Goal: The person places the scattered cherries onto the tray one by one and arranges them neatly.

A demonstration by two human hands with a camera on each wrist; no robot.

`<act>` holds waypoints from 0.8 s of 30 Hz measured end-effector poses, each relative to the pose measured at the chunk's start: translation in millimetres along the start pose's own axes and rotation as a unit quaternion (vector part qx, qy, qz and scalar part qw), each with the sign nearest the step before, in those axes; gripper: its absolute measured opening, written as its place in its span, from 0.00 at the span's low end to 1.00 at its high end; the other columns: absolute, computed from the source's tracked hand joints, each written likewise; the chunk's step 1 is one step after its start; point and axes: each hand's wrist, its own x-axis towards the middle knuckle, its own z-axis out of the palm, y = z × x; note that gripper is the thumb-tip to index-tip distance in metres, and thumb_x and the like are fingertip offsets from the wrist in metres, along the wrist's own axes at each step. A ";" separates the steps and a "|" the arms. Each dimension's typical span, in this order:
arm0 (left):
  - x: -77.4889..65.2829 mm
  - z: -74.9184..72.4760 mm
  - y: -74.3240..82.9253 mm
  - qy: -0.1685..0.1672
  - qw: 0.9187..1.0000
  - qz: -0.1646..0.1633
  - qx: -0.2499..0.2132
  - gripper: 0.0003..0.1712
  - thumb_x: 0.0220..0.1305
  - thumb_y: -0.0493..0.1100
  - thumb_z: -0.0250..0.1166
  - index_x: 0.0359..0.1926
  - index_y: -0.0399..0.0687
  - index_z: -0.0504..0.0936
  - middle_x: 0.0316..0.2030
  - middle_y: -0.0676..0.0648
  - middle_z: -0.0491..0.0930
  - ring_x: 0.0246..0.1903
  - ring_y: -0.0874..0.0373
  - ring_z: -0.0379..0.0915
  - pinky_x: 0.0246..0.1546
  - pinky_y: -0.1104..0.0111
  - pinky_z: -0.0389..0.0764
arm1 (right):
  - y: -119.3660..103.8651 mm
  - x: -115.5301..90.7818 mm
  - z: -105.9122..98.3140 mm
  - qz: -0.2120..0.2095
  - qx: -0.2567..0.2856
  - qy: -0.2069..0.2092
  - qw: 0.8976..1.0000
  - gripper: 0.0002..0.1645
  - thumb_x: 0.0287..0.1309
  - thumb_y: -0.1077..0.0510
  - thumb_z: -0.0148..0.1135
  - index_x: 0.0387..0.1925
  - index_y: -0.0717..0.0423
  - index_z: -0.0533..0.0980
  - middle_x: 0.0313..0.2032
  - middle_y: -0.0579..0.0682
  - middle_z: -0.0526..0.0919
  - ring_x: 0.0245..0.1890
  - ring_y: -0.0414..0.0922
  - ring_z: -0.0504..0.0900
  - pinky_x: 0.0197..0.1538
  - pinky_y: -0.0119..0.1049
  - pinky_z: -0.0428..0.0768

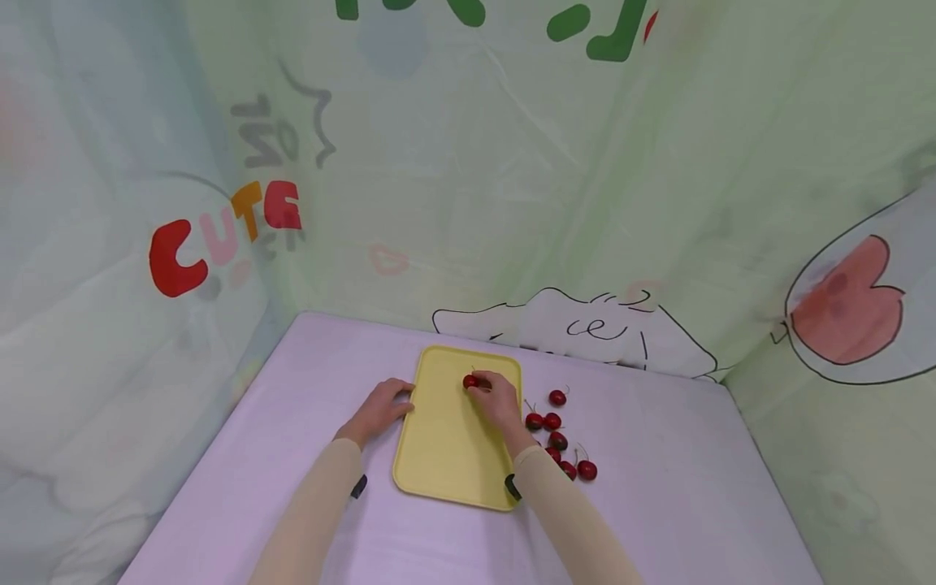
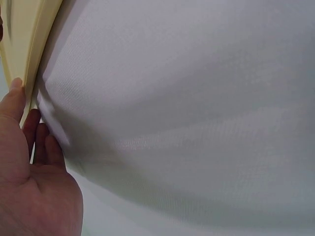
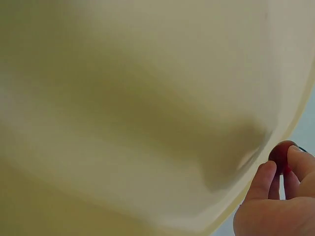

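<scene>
Your right hand (image 1: 499, 400) pinched a cherry (image 1: 470, 381) over the yellow tray (image 1: 449, 455); your left hand (image 1: 379, 409), fingers relaxed, touched the tray's left rim, apart from the cherry.

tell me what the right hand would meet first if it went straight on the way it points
Probably the far rim of the yellow tray, reached first by the cherry that the right hand pinches; its height is unclear, so it might pass over.
</scene>
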 end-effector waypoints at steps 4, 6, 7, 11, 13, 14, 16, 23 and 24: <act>-0.4 -1.6 1.6 -0.002 1.000 -0.002 -0.002 0.20 0.65 0.36 0.65 0.57 0.34 0.76 0.54 0.38 0.76 0.59 0.42 0.69 0.64 0.52 0.67 | -2.4 -0.1 4.0 -0.004 0.004 -0.001 1.000 0.20 0.59 0.65 0.67 0.54 0.64 0.79 0.50 0.59 0.82 0.50 0.53 0.81 0.54 0.46 0.80; 0.2 -1.7 1.7 -0.003 1.000 -0.005 -0.002 0.21 0.65 0.36 0.65 0.57 0.34 0.76 0.54 0.38 0.76 0.59 0.42 0.68 0.64 0.52 0.67 | -2.8 0.1 6.1 -0.013 -0.001 -0.001 1.000 0.20 0.59 0.66 0.66 0.54 0.65 0.79 0.49 0.60 0.82 0.49 0.54 0.81 0.54 0.46 0.80; 0.3 -1.6 1.9 -0.004 1.000 -0.007 -0.003 0.21 0.65 0.36 0.64 0.57 0.34 0.76 0.54 0.38 0.76 0.59 0.42 0.68 0.64 0.52 0.67 | -2.9 0.4 7.0 -0.014 -0.002 -0.002 1.000 0.20 0.59 0.66 0.66 0.53 0.65 0.79 0.49 0.59 0.82 0.49 0.54 0.81 0.54 0.46 0.80; 1.1 -1.2 1.6 -0.007 1.000 -0.006 0.001 0.21 0.65 0.36 0.64 0.58 0.34 0.76 0.55 0.38 0.76 0.59 0.43 0.68 0.64 0.53 0.67 | -4.0 2.3 10.7 -0.030 -0.013 -0.004 0.999 0.20 0.59 0.66 0.65 0.53 0.66 0.79 0.50 0.60 0.82 0.50 0.54 0.80 0.55 0.47 0.80; 1.1 -1.2 1.8 -0.006 1.000 -0.005 0.000 0.21 0.65 0.36 0.65 0.57 0.34 0.76 0.54 0.37 0.76 0.59 0.43 0.68 0.64 0.53 0.67 | -5.0 3.9 12.7 -0.034 -0.016 -0.007 0.999 0.20 0.59 0.66 0.65 0.53 0.66 0.79 0.50 0.60 0.82 0.50 0.55 0.80 0.55 0.48 0.79; 1.2 -1.3 1.8 -0.006 1.000 -0.005 -0.001 0.21 0.65 0.36 0.65 0.57 0.34 0.76 0.55 0.37 0.76 0.59 0.43 0.68 0.65 0.53 0.67 | -5.1 5.2 13.9 -0.038 -0.019 -0.008 0.999 0.20 0.59 0.66 0.65 0.53 0.66 0.79 0.50 0.60 0.82 0.50 0.54 0.80 0.55 0.48 0.79; 1.0 -1.6 2.0 -0.005 1.000 -0.007 -0.004 0.21 0.65 0.36 0.65 0.57 0.34 0.76 0.55 0.37 0.75 0.59 0.43 0.68 0.65 0.53 0.66 | -5.7 7.4 16.4 -0.042 -0.022 -0.011 0.999 0.20 0.59 0.66 0.65 0.54 0.65 0.79 0.50 0.60 0.82 0.51 0.54 0.80 0.55 0.48 0.79; 1.8 -1.3 -1.7 -0.007 1.000 -0.006 0.000 0.21 0.65 0.36 0.65 0.58 0.34 0.76 0.55 0.38 0.75 0.59 0.43 0.68 0.65 0.53 0.66 | -6.9 10.1 24.1 -0.064 -0.023 -0.020 0.998 0.18 0.59 0.66 0.65 0.52 0.66 0.79 0.48 0.60 0.83 0.49 0.55 0.81 0.54 0.48 0.80; 2.1 -0.9 -2.5 -0.007 1.000 -0.006 0.001 0.21 0.65 0.36 0.65 0.58 0.34 0.76 0.55 0.38 0.75 0.59 0.43 0.68 0.65 0.53 0.67 | -6.7 10.4 25.0 -0.067 -0.025 -0.020 0.997 0.18 0.59 0.66 0.65 0.52 0.66 0.80 0.48 0.60 0.83 0.49 0.54 0.81 0.53 0.48 0.80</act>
